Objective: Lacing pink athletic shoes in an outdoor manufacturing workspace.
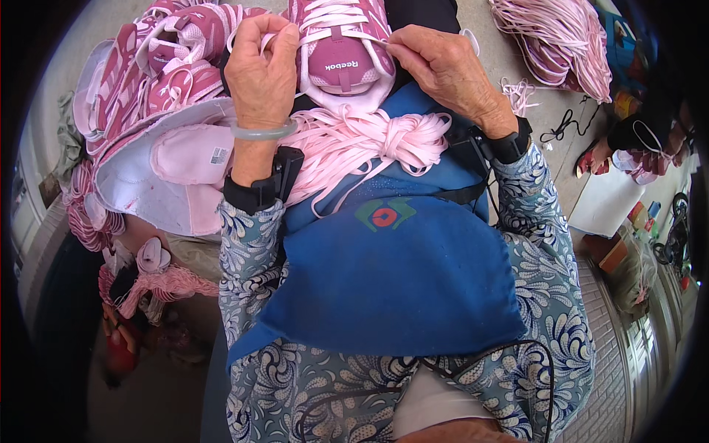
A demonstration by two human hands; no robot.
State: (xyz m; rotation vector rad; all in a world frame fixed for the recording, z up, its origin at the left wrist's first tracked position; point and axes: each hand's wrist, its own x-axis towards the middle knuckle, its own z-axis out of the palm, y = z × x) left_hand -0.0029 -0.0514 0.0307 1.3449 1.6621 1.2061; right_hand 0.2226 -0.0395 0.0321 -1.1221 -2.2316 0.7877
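Pink sneaker (341, 70) sits at the top centre of the frame, toe toward the lower edge, with pale lace (336, 15) crossing its tongue. From my remote seat I see both hands working at it, one on each side. On its left, the left hand (260, 70) is curled closed, with lace showing between thumb and fingers; I cannot make out exactly where the fingertips meet. On its right, the right hand (447, 70) pinches lace between thumb and forefinger at the sneaker's edge. I note a pale bracelet (258, 131) on the left wrist.

Just below the toe, I have a knotted bundle of pink laces (369, 140) lying on a blue apron (402, 288) at mid-frame. Patterned sleeves (543, 199) flank the apron.

Farther out, I see a pile of pink sneakers (185, 52) at the upper left, and beneath it a pink piece with white lining (125, 181). A larger bundle of pink laces (554, 44) fills the upper right, with a small tangle of lace (518, 94) and a black cord (569, 127) on the floor (550, 151) below it. A white sheet (605, 199) lies at the right of the frame.
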